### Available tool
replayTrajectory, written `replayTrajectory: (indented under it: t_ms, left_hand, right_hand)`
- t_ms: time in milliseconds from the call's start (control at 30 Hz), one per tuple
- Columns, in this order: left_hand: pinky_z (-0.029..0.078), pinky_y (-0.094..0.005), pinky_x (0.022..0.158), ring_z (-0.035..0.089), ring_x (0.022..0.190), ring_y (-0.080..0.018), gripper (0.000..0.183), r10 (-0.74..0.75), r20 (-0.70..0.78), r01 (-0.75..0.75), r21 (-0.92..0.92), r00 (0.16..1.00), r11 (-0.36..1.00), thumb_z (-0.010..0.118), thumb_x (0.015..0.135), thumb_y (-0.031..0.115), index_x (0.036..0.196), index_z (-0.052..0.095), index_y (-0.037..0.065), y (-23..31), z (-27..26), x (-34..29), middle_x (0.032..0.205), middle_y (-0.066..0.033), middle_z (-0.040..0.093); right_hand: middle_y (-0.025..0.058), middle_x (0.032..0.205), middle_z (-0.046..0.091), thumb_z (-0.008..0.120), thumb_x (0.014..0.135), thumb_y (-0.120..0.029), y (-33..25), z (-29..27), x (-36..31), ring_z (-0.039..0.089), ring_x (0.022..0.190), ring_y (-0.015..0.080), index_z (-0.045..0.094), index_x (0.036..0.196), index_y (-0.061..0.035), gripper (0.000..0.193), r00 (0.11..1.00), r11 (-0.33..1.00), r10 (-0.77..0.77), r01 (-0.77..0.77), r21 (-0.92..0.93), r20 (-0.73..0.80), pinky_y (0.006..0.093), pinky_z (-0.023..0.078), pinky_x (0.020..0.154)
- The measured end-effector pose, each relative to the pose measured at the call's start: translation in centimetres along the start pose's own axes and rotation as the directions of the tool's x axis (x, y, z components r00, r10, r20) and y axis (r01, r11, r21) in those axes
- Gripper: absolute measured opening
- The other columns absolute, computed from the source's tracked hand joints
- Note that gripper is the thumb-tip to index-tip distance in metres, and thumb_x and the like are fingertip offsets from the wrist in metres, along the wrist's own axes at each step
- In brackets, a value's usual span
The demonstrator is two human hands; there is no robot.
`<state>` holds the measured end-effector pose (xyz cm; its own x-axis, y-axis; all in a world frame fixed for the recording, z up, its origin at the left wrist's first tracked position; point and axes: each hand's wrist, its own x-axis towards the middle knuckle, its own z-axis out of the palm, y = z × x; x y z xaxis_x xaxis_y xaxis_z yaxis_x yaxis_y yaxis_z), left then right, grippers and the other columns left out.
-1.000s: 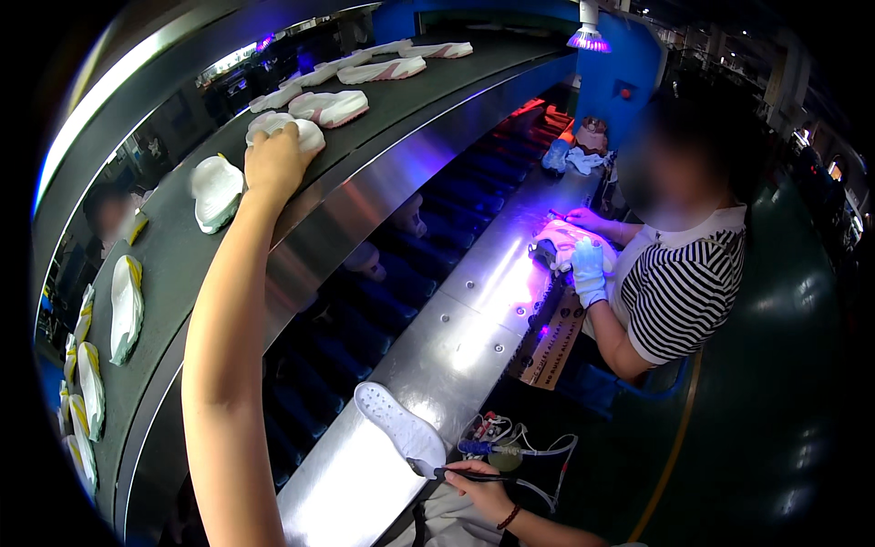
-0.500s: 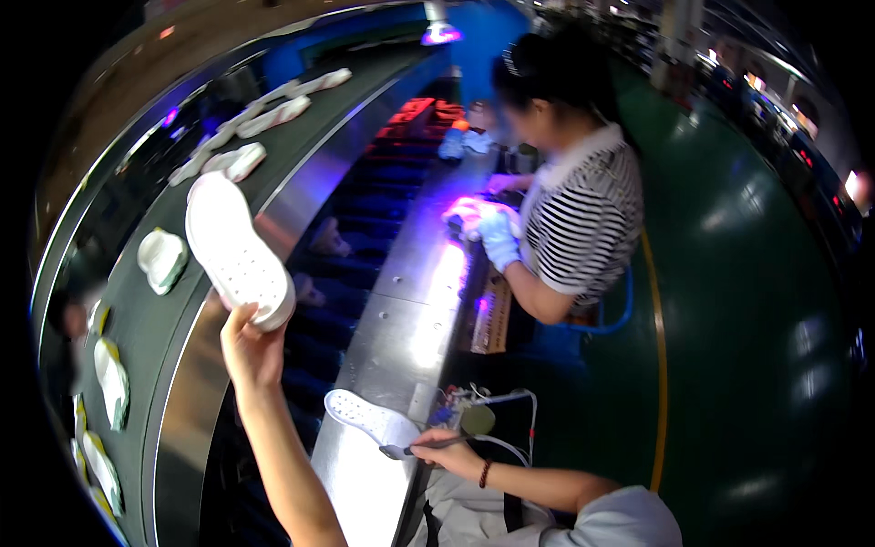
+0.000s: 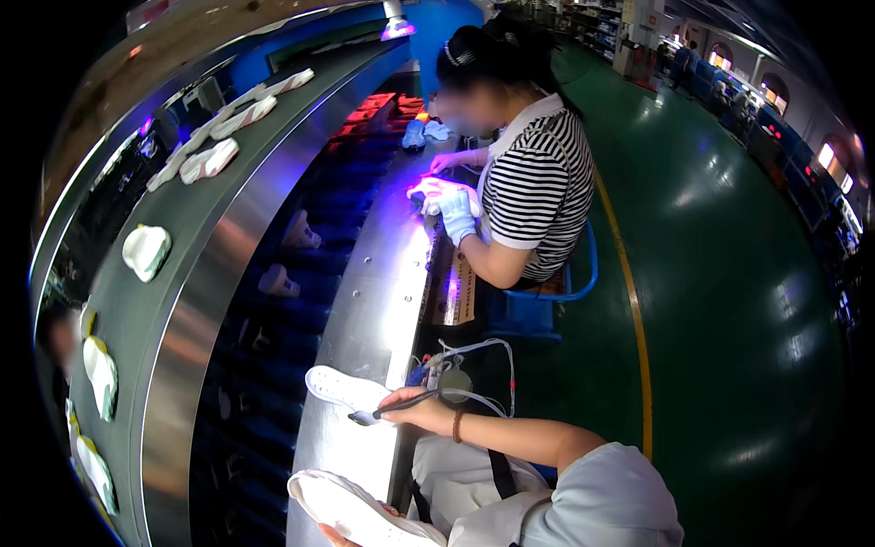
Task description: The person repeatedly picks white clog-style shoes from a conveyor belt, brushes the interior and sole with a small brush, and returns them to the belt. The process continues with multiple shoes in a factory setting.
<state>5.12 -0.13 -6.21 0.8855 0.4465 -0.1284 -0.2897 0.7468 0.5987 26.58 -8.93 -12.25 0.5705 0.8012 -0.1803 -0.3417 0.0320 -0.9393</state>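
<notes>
A white shoe sole (image 3: 351, 506) is tilted low at the near edge, close to my apron. My left hand (image 3: 335, 536) grips it from below; only some fingertips show around it. Flat on the metal ledge (image 3: 360, 305) lies a second white sole (image 3: 339, 387), pitted with small holes. In my right hand (image 3: 424, 410) is a dark-handled brush (image 3: 365, 417), its bristles at the near side of that second sole; I cannot tell whether they touch it. From the handle's rear a pale tube (image 3: 483, 399) runs off.
Along the left, a green conveyor belt (image 3: 137, 337) carries several white shoe parts. Between belt and ledge is a dark slatted track (image 3: 273, 319) with pale shoe pieces. Ahead, a seated co-worker (image 3: 538, 182) in stripes works under a purple lamp (image 3: 397, 27). Tubing and fittings (image 3: 442, 369) sit beside the ledge.
My left hand has brought its sole from up beside the belt down to the ledge's near end. My right hand keeps the brush by the lying sole. The view has shifted.
</notes>
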Motion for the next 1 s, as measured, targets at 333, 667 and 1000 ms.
replayTrajectory:
  t_ms: [333, 667, 1000]
  left_hand:
    - [0.034, -0.038, 0.091, 0.033, 0.115, -0.0199, 0.072, 0.073, -0.135, -0.067, 0.051, 0.988, 0.996, 0.039, 0.073, 0.059, 0.129, 0.021, 0.018, 0.3, -2.3, -3.0, 0.13, -0.005, 0.026]
    - [0.036, -0.0371, 0.089, 0.037, 0.112, -0.0205, 0.069, 0.097, -0.198, -0.093, 0.027, 0.975, 0.995, 0.033, 0.075, 0.06, 0.129, 0.02, 0.018, -1.0, -2.8, -3.8, 0.128, -0.0052, 0.028]
    - [0.038, -0.0361, 0.087, 0.04, 0.109, -0.0211, 0.067, 0.259, -0.451, -0.313, -0.048, 0.854, 0.948, 0.026, 0.077, 0.06, 0.129, 0.019, 0.018, -2.1, -2.3, -2.0, 0.126, -0.0053, 0.03]
  right_hand:
    - [0.0001, 0.079, 0.058, 0.063, 0.07, -0.011, -0.9, 5.5, -0.2, 0.05, 0.069, 0.0035, 0.056, 0.088, -0.005, 0.02, 0.962, 0.992, -0.021, -0.015, 0.128, 0.273, 0.0167, 0.04, 0.059]
    - [0.005, 0.092, 0.057, 0.062, 0.071, -0.008, -2.3, 8.5, -3.0, 0.05, 0.085, 0.0103, 0.055, 0.097, -0.0019, 0.027, 0.821, 0.969, 0.068, -0.189, 0.157, 0.567, 0.0209, 0.038, 0.078]
    - [0.0065, 0.086, 0.059, 0.061, 0.07, -0.005, -3.8, 8.8, -4.6, 0.054, 0.078, 0.0092, 0.056, 0.09, -0.0002, 0.02, 0.744, 0.951, 0.094, -0.264, 0.161, 0.662, 0.0189, 0.042, 0.071]
